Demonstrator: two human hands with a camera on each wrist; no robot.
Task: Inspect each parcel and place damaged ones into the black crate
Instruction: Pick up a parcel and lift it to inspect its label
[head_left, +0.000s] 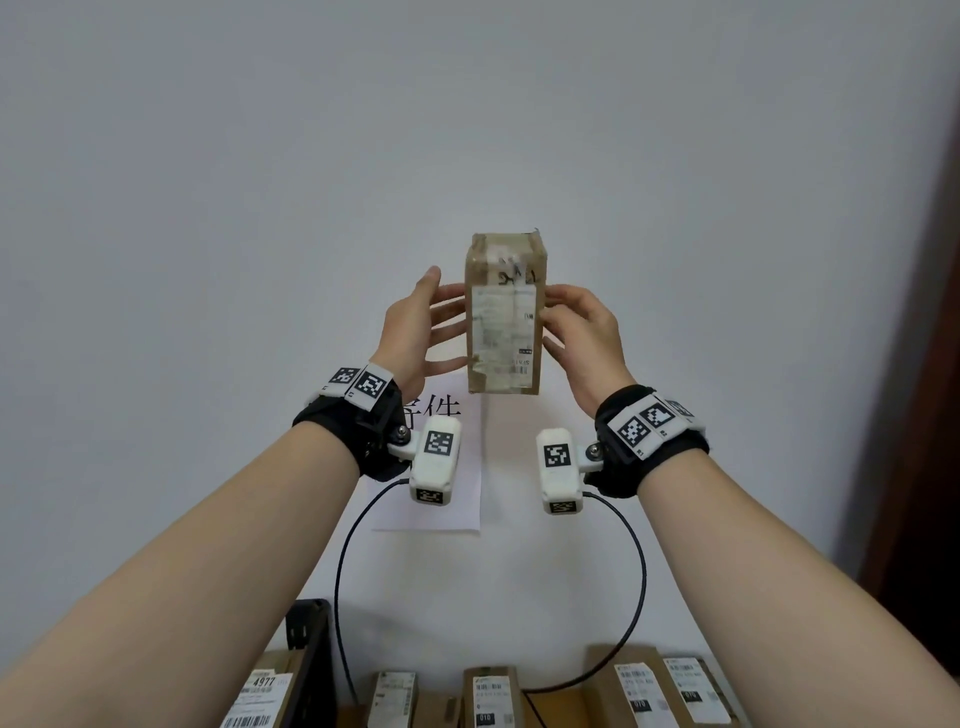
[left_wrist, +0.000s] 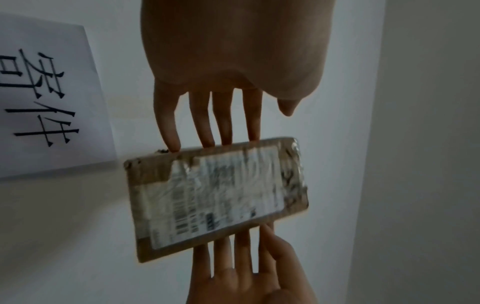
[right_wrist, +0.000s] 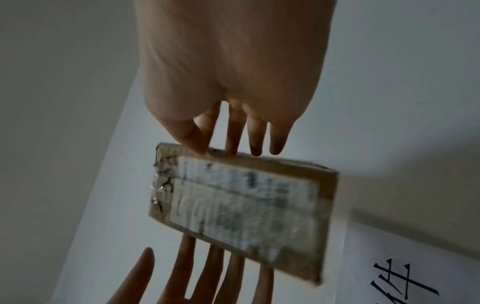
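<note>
A: Holding a cardboard parcel (head_left: 505, 314) up in front of the pale wall (head_left: 467, 130) is what the head view is showing: the left hand (head_left: 415, 332) is lying against its left side with straight, spread fingers and the thumb pointing up, while the right hand (head_left: 584, 332) is pressing on its right side, fingers slightly bent.

B: And below?

A: More labelled parcels (head_left: 491, 696) are standing in a row at the bottom edge. The corner of a black crate (head_left: 311, 649) is showing at the lower left, with a labelled box (head_left: 262, 693) just beside it. What they are resting on I cannot tell. A white paper sign (head_left: 457, 499) is hanging on the wall behind the wrists.

B: The left wrist view?

A: Four straight fingers (left_wrist: 168, 123) are touching the parcel's (left_wrist: 215, 197) upper edge; the thumb is staying clear. The right hand (left_wrist: 249, 275) is reaching up from below, its fingers passing behind the lower edge. The taped label is looking wrinkled and blurred. The sign (left_wrist: 52, 98) is sitting to the left.

B: And the right wrist?

A: The thumb (right_wrist: 189, 135) and one finger are touching the parcel (right_wrist: 241, 207) near its taped end, two fingers hanging just off it. The left hand (right_wrist: 187, 275) is spreading below. Part of the sign (right_wrist: 405, 279) is showing at the lower right.
</note>
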